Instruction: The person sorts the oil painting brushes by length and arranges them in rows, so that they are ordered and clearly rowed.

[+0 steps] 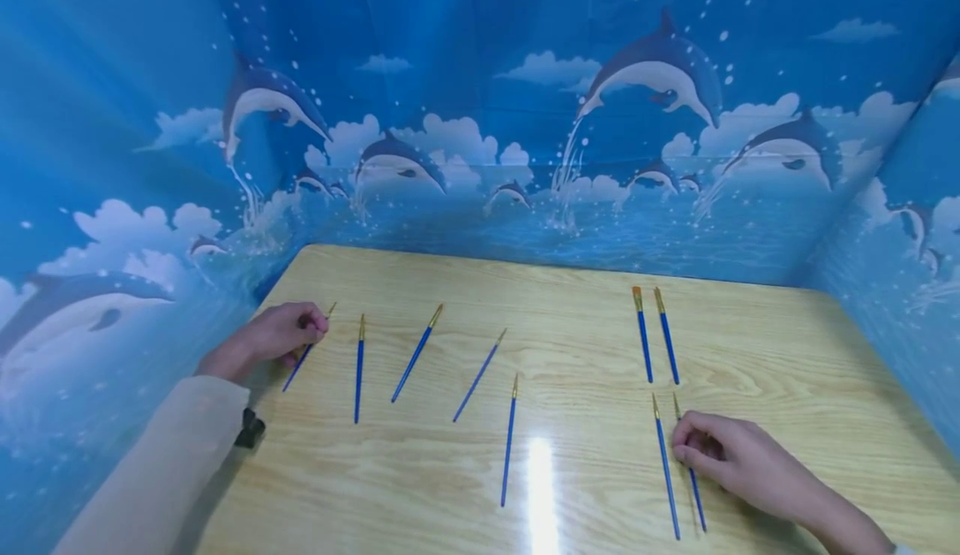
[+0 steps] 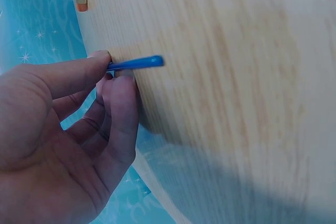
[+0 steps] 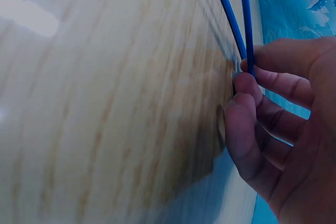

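Note:
At the table's left side my left hand (image 1: 288,330) pinches a thin blue-handled paintbrush (image 1: 299,367) between thumb and fingers; its handle end (image 2: 152,62) sticks out past the fingertips in the left wrist view. On the right, my right hand (image 1: 738,459) pinches another slim blue paintbrush (image 1: 697,501), tip pointing away from me. Close beside that one lies a similar brush (image 1: 665,476), roughly parallel to it. Both blue handles (image 3: 248,22) show in the right wrist view, one at the fingertips. Nearest to the left hand is a paintbrush with a gold ferrule (image 1: 359,376).
Between the hands lie more brushes: a slanted one (image 1: 415,358), a thin one (image 1: 476,380) and an upright one (image 1: 509,447). A flat-tipped brush (image 1: 642,334) and its neighbour (image 1: 667,342) lie farther back. Dolphin-printed blue cloth (image 1: 480,105) walls the wooden table (image 1: 585,313).

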Tool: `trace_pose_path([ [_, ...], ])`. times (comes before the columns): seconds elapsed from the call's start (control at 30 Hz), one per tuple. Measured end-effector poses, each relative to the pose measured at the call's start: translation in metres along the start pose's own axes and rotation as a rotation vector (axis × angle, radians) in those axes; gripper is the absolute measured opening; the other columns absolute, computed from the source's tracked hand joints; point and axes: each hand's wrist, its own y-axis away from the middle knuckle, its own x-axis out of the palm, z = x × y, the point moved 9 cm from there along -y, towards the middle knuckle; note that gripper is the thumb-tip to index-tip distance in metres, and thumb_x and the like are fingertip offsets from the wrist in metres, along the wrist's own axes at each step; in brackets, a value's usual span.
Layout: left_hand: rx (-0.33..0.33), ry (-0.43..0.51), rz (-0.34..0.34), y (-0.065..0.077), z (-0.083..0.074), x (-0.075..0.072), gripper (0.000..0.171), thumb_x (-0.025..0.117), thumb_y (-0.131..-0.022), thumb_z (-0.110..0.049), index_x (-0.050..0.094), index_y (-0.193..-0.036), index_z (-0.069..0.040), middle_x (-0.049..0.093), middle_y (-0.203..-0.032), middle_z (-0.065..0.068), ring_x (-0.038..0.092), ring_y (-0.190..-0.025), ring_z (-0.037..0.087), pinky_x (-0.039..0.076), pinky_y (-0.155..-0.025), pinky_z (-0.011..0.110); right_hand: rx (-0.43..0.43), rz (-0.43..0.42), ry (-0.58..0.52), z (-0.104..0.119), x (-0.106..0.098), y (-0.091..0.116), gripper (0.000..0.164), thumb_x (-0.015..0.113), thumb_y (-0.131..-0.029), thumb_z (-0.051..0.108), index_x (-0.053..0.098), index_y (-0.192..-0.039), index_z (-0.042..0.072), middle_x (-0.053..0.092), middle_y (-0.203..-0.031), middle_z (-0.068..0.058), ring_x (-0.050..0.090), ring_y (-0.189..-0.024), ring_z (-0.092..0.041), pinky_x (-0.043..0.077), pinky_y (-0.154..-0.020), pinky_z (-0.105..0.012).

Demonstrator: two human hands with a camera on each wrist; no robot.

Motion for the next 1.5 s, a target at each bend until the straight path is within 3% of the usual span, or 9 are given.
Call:
trace_pose_path([
  [0.43, -0.011, 0.009, -0.003, 0.0, 0.002, -0.001, 0.013, 0.056, -0.114, -0.017, 0.061, -0.119, -0.006, 0.058, -0.098, 0.01, 0.057, -0.084, 0.024, 0.056, -0.069, 0.038, -0.029, -0.049, 0.078, 0.008, 0.0, -0.003, 0.013, 0.078, -0.102, 0.026, 0.067, -0.098, 0.031, 0.055, -0.078, 0.021, 0.048, -0.07, 0.005, 0.041, -0.061, -0.022],
  [0.7, -0.013, 0.02, 0.001, -0.001, 0.004, -0.001, 0.013, 0.055, -0.114, -0.017, 0.061, -0.119, -0.007, 0.058, -0.1, 0.01, 0.057, -0.084, 0.024, 0.056, -0.07, 0.038, -0.059, -0.087, 0.091, 0.01, 0.001, 0.0, 0.02, 0.08, -0.099, 0.018, 0.065, -0.095, 0.03, 0.054, -0.08, 0.021, 0.047, -0.072, 0.007, 0.041, -0.061, -0.022],
  [1.2, -0.011, 0.016, 0.002, 0.0, 0.0, -0.002, 0.014, 0.055, -0.115, -0.018, 0.062, -0.12, -0.007, 0.059, -0.1, 0.01, 0.057, -0.084, 0.023, 0.055, -0.07, 0.037, -0.083, -0.136, 0.117, 0.012, 0.0, 0.003, 0.024, 0.083, -0.097, 0.02, 0.065, -0.093, 0.035, 0.052, -0.078, 0.024, 0.046, -0.069, 0.008, 0.039, -0.059, -0.021],
  [1.37, -0.007, 0.009, 0.004, 0.001, 0.0, -0.002, 0.014, 0.054, -0.115, -0.018, 0.061, -0.12, -0.007, 0.059, -0.101, 0.01, 0.057, -0.085, 0.024, 0.055, -0.07, 0.037, -0.056, -0.122, 0.121, 0.011, 0.001, 0.002, 0.022, 0.082, -0.098, 0.022, 0.065, -0.093, 0.034, 0.053, -0.077, 0.024, 0.047, -0.069, 0.007, 0.04, -0.06, -0.021],
  [1.5, -0.007, 0.004, 0.007, 0.0, 0.0, -0.001, 0.014, 0.055, -0.114, -0.017, 0.061, -0.12, -0.006, 0.058, -0.101, 0.01, 0.057, -0.086, 0.024, 0.055, -0.071, 0.037, 0.031, -0.096, 0.107, 0.008, 0.0, 0.002, 0.015, 0.079, -0.102, 0.027, 0.066, -0.095, 0.031, 0.055, -0.078, 0.02, 0.048, -0.069, 0.005, 0.041, -0.061, -0.022],
])
